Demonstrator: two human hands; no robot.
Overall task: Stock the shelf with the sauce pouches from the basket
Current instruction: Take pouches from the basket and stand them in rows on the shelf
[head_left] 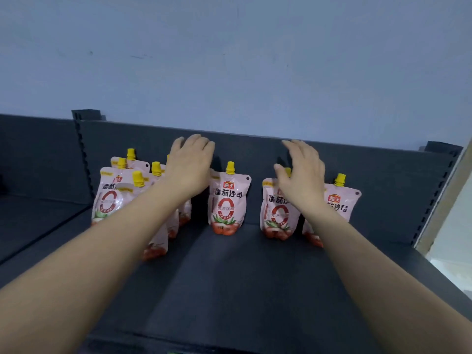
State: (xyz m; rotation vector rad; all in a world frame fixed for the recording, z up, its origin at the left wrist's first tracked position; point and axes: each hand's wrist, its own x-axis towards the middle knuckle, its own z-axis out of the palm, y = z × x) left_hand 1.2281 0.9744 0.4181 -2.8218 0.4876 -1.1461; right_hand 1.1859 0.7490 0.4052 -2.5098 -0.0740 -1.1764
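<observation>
Pink sauce pouches with yellow caps stand upright on a dark shelf (229, 277). Several crowd together at the left (112, 198), one stands alone in the middle (228, 200), and two stand at the right (277, 213) (341, 203). My left hand (190, 163) hovers open in front of the left group, fingers spread near the back panel. Over the right pair, my right hand (302, 172) is open too and holds nothing. The basket is out of view.
The shelf's dark back panel (255, 149) rises behind the pouches, with slotted uprights at the left (83, 149) and right (434, 190). A blue-grey wall is above. Another shelf section lies to the left (33, 213).
</observation>
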